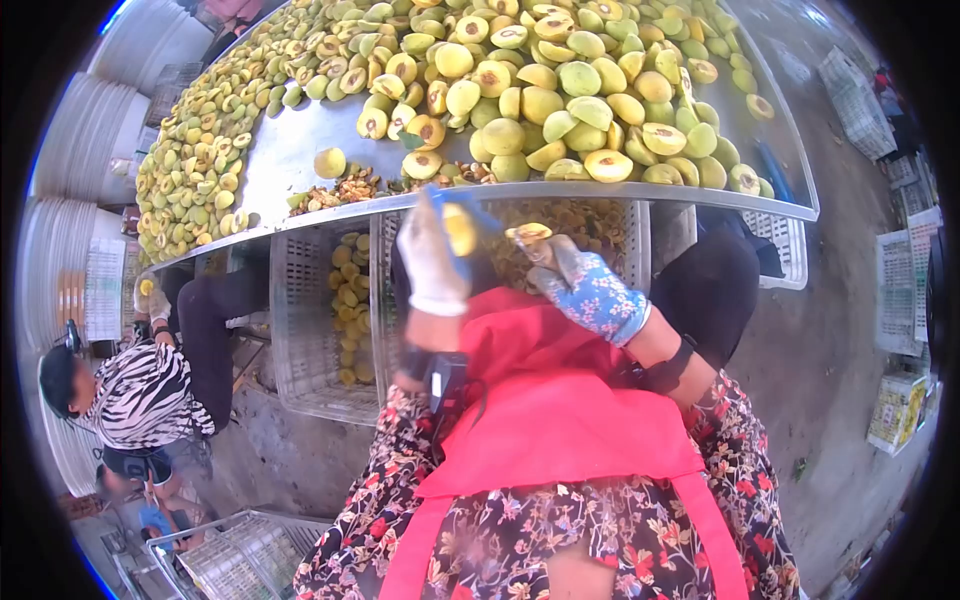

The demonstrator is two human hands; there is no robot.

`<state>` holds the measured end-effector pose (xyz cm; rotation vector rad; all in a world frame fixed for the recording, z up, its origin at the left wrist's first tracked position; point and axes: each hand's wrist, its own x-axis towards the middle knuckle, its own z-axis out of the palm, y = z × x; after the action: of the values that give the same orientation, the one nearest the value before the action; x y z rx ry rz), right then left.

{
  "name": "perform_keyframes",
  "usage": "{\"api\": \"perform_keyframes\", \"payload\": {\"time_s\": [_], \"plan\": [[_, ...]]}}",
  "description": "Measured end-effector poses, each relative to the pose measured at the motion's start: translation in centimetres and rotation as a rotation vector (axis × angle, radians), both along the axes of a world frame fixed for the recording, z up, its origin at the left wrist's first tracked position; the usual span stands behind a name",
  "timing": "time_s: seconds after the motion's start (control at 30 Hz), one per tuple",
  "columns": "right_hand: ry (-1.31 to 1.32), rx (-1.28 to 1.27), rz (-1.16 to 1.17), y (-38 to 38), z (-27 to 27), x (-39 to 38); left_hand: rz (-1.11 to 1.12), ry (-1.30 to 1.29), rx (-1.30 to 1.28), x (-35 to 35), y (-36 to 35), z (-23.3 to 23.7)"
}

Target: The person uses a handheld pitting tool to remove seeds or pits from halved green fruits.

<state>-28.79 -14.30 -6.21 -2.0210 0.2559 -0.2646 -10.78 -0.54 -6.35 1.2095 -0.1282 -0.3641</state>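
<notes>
My left hand (432,262), in a white glove with blue on its inner side, is closed around a yellow stone-fruit half (460,230); motion blurs it slightly. Just to the right, my right hand (590,288) wears a blue flowered glove. Its fingertips pinch a yellow-and-brown stone-fruit piece (528,232). Both hands are over my lap, just short of the metal table's front rim (520,192). Beyond them lies a large heap of yellow-green stone-fruit halves (590,90), some showing brown pits. Brown pits and scraps (345,188) lie along the rim.
Under the table stand a white crate (300,330) with yellow halves and a crate of brownish pieces (600,225). A co-worker (150,385) in a striped top sits at the left, a gloved hand at the table. Stacked white crates (70,250) line the left; more crates (858,100) stand right.
</notes>
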Motion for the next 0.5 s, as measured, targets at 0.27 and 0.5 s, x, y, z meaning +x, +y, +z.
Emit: {"api": "perform_keyframes", "payload": {"time_s": [0.27, 0.5], "plan": [[0.424, -0.4, 0.264, -3.5, -10.9, -0.1, 0.021, -0.917, 1.37, 9.5, 4.8, 3.9], [0.451, 0.217, -0.196, -3.4, -0.7, 0.2, -0.301, -0.846, 1.451, 13.2, -3.5, 2.2]]}}
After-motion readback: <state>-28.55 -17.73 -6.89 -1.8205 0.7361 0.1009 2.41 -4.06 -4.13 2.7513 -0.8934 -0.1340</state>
